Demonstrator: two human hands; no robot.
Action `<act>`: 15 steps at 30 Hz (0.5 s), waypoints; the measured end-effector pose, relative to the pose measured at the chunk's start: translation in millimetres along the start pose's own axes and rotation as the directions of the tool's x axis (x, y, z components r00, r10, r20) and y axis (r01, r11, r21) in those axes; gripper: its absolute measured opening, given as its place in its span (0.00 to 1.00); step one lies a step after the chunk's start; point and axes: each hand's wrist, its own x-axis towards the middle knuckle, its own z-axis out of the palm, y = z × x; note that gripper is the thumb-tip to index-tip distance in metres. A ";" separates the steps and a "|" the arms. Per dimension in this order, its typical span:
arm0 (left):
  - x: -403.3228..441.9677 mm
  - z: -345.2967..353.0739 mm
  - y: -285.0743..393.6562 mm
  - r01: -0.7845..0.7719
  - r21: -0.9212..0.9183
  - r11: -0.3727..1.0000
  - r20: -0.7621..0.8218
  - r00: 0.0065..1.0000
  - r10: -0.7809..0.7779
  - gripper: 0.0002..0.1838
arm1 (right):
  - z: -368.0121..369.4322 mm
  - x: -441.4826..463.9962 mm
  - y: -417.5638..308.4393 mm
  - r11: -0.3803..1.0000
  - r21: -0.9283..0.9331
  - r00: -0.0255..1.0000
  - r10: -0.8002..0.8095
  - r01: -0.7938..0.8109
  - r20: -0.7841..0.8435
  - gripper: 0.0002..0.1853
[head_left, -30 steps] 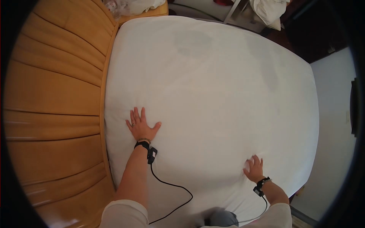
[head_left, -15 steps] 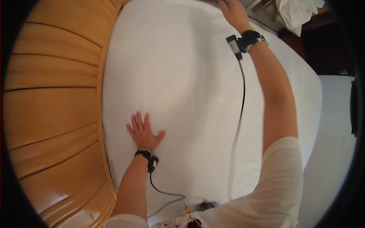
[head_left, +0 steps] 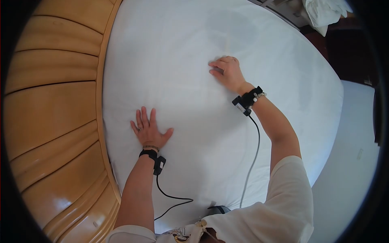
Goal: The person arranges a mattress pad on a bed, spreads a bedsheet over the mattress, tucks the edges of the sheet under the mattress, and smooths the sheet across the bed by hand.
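A white sheet covers the mattress and spreads under both of my hands. On its left part my left hand lies flat and open, fingers spread, with nothing in it. My right hand is over the sheet farther up and to the right. Its fingers are bent, a gap shows between thumb and forefinger, and I see nothing held there. Each wrist wears a black strap with a small device; the left device and the right device both trail a black cable.
A glossy tan padded headboard borders the bed on the left. At the top right, white cloth hangs near dark furniture. Pale floor runs along the right side. A dark grey object shows by my body.
My right hand has come down and left from the bed's top right edge to the middle of the sheet, its fingers now bent. The left hand stays flat in place. The view has shifted slightly.
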 end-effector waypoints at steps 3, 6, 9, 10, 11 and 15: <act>-1.4 4.9 -4.5 -0.003 0.000 1.000 -0.019 1.000 0.003 0.52 | 6.2 4.3 -1.3 0.999 -0.008 0.998 0.047 -0.047 0.038 0.09; -0.8 10.7 -6.9 -0.021 0.001 1.000 -0.055 0.998 0.021 0.52 | 11.8 5.1 -1.1 0.999 -0.037 1.000 0.010 -0.011 -0.015 0.07; -0.5 12.5 -4.2 -0.035 -0.006 0.999 -0.112 0.993 0.034 0.52 | 12.7 10.8 -0.1 0.988 -0.143 0.999 -0.051 0.051 0.006 0.05; -1.1 11.0 -4.6 -0.030 -0.003 1.000 -0.091 0.995 0.029 0.52 | 9.0 12.5 2.3 0.987 -0.151 0.999 -0.053 0.052 -0.003 0.05; -1.0 10.1 -6.7 -0.024 0.005 1.000 -0.073 0.997 0.024 0.52 | 4.9 15.2 5.9 0.999 -0.044 1.000 -0.005 0.004 -0.008 0.05; -1.9 4.4 -5.9 0.016 0.010 1.000 -0.022 1.000 -0.016 0.51 | -12.0 52.8 45.1 0.877 0.441 0.909 0.326 -0.189 -0.258 0.07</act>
